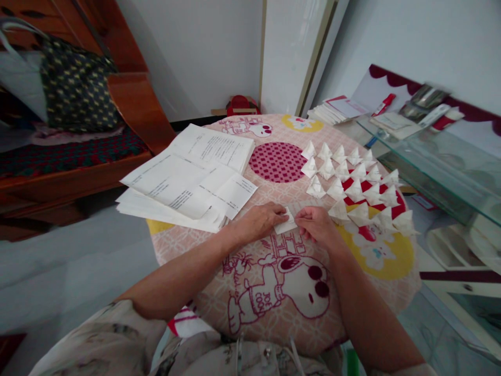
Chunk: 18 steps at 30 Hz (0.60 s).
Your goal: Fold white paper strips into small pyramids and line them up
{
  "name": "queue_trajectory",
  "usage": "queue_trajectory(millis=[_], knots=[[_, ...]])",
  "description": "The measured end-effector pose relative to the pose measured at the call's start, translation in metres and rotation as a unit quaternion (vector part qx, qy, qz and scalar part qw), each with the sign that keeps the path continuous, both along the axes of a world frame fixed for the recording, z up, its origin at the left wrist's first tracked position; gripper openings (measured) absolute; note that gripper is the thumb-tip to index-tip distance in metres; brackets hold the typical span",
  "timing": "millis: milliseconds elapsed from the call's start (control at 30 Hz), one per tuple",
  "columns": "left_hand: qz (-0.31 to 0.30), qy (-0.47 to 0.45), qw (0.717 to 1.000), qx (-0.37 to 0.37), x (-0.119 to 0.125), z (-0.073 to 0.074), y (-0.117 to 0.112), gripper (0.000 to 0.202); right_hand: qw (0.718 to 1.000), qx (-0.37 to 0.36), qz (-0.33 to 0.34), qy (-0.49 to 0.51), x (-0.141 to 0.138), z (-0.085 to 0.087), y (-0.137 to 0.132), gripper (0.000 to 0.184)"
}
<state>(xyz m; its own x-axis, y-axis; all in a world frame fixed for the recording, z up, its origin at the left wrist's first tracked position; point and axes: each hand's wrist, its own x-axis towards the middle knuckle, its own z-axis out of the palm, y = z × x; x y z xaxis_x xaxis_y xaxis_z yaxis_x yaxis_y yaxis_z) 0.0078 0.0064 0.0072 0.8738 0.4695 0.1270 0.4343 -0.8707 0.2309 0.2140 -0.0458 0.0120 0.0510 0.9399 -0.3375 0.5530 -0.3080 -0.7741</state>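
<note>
A small folded piece of white paper [286, 223] is held between my two hands over the middle of the round table. My left hand [261, 220] grips its left side, with the thumb and fingers closed at its upper edge. My right hand [315, 223] pinches the right edge with thumb and forefinger. Several folded paper boats [355, 189] stand in rows just beyond and to the right of my right hand. Left of my left hand lies a pile of printed paper sheets [183, 180], the top ones creased.
A patterned cloth [270, 313] covers the table. To the right, a glass shelf [442, 162] holds papers, a red tube [383, 105] and other items. A wooden bench [135, 104] with a dark patterned bag [76, 86] stands at the left. A red object [241, 105] sits by the wall.
</note>
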Motion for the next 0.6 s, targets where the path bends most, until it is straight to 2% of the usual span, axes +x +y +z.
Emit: queue_trajectory(millis=[133,400,600], knots=[[0.002,-0.001,1.0,-0.004,0.0,0.0,0.0,0.034,1.0,-0.019,-0.008,0.003,0.005,0.001,-0.002,0.014],[0.003,-0.007,1.0,-0.01,0.0,-0.002,0.001,0.032,0.998,-0.03,-0.009,-0.057,-0.01,0.018,-0.003,0.015],[0.008,-0.024,0.999,-0.032,0.002,0.0,0.0,0.031,0.998,-0.041,0.0,-0.049,-0.008,0.016,0.002,0.019]])
